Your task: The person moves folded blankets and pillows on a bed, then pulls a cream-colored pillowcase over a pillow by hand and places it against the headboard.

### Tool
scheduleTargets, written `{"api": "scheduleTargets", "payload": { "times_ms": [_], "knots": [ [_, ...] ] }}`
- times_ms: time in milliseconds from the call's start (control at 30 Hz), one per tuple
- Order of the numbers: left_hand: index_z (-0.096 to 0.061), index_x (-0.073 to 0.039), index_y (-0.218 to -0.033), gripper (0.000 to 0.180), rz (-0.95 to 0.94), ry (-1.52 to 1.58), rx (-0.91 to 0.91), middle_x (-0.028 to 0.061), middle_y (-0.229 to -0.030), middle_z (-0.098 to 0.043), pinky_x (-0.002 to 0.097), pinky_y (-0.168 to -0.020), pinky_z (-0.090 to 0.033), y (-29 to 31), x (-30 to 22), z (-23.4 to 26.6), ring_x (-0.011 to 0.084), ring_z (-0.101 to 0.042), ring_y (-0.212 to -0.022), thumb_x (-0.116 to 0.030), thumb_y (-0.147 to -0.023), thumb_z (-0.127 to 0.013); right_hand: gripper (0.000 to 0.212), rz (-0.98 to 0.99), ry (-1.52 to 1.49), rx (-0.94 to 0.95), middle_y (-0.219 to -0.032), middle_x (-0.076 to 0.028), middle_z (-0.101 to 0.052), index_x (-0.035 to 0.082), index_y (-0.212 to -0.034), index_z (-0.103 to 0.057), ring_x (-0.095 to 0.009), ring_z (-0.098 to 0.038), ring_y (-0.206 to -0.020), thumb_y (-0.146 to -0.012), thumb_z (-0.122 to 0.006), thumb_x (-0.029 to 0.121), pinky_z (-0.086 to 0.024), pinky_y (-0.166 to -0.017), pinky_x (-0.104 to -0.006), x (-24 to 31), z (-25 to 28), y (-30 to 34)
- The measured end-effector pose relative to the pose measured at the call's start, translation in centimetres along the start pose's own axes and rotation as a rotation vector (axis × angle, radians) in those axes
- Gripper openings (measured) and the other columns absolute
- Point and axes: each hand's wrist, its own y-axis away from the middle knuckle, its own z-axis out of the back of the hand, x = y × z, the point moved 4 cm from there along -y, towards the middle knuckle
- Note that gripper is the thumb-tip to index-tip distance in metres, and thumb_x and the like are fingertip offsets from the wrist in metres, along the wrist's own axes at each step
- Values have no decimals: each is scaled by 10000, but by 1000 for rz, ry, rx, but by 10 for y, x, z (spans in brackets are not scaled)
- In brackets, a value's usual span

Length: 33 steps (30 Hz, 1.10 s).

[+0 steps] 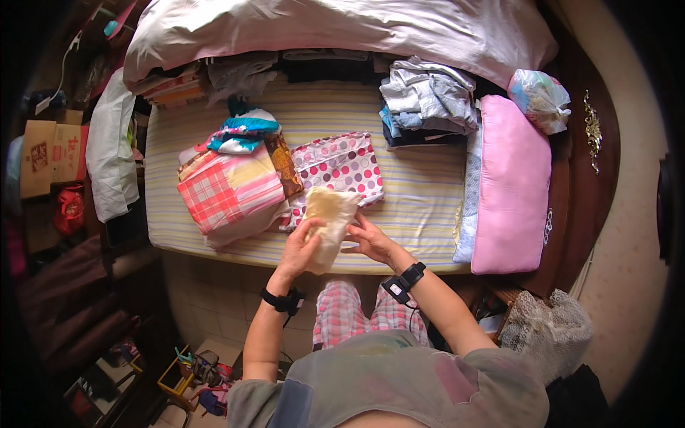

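Observation:
Above the near edge of the bed I have a small folded cream cloth (328,221), its kind not clear. My left hand (301,246) grips its left side, fingers closed on it. My right hand (372,239) is at the cloth's right edge with fingers spread, the fingertips close to or touching it. Just beyond lies a folded white cloth with pink, red and grey dots (342,167). To its left sits a pile of folded fabrics with a red-and-white checked cloth (217,192) and a teal-and-white bundle (246,132) on top.
A yellow striped sheet (417,207) covers the bed. Folded grey and blue clothes (428,93) are stacked at the back right. On the right are a pink cushion (514,189) and a knotted plastic bag (540,100). White bedding (335,28) runs along the far side; cardboard boxes (53,157) stand left.

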Motion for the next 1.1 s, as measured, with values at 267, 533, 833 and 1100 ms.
{"api": "scheduleTargets", "payload": {
  "times_ms": [267, 533, 833, 1100],
  "knots": [
    [-572, -18, -1158, 322, -256, -72, 72, 56, -1076, -601, 282, -902, -444, 34, -77, -35, 139, -575, -1019, 37, -842, -605, 317, 268, -240, -182, -1217, -76, -600, 94, -1281, -546, -218, -575, -1108, -977, -544, 184, -496, -930, -454, 15, -8, 25],
    [-615, -8, -899, 158, -513, -257, 218, 79, -854, -629, 287, -721, -483, 44, -88, -67, 204, -609, -818, 116, -804, -589, 423, 334, -223, 60, -1211, -67, -580, 81, -1311, -482, -190, -564, -1155, -986, -544, 344, -488, -966, -362, 8, -64, 85],
    [-484, -32, -857, 186, -353, 150, 286, 32, -1001, -464, 211, -789, -388, 29, -92, -53, 111, -469, -878, 136, -782, -514, 280, 443, -88, -342, -1120, -56, -655, 19, -1268, -544, -146, -645, -1015, -1022, -460, 123, -544, -872, -296, 4, -58, 112],
    [-547, -29, -1159, 445, -612, -611, -130, 172, -1080, -566, 390, -779, -496, 17, -124, 9, 362, -596, -963, 132, -744, -539, 236, 772, 97, -651, -1033, -81, -698, 14, -1184, -607, -148, -676, -894, -1006, -465, 78, -559, -804, -284, 74, -1, 191]
  ]
}}
